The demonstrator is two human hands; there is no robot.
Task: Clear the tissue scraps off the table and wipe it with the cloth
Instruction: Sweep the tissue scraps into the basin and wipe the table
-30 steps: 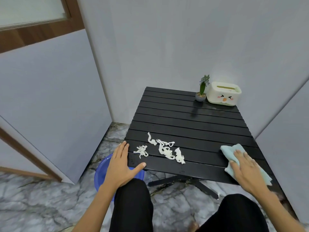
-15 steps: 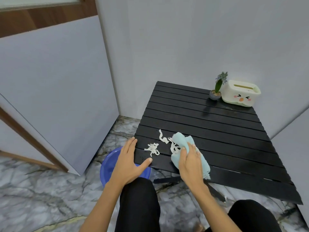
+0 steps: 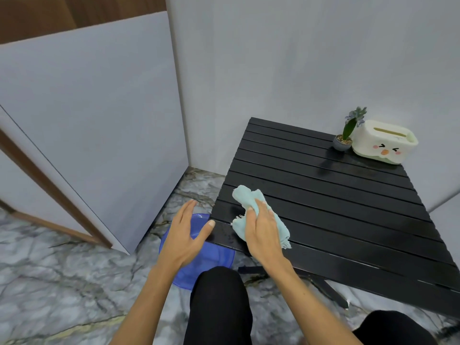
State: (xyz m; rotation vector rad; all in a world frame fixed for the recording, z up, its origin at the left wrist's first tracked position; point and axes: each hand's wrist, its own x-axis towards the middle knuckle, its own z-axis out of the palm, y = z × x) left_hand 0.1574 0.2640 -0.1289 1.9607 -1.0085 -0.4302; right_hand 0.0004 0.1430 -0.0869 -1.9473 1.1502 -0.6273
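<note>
My right hand [image 3: 261, 226] presses a bunched light blue cloth [image 3: 249, 199] onto the near left corner of the black slatted table [image 3: 336, 202]. The white tissue scraps are hidden; only a small white bit shows at the cloth's left edge. My left hand [image 3: 185, 235] is open, fingers spread, just off the table's left edge with its thumb tip at the corner. It hovers over a blue plastic basin [image 3: 214, 260] that stands on the floor below that corner.
A small potted plant [image 3: 344, 138] and a white tissue box [image 3: 384, 141] with a cartoon face stand at the table's far right corner. Grey walls close in on the left and behind. My knees in black trousers are below, over a marble floor.
My right hand has swept the cloth leftward across the table from its right side to the near left corner, covering the scraps. My left hand has shifted off the edge, over the basin.
</note>
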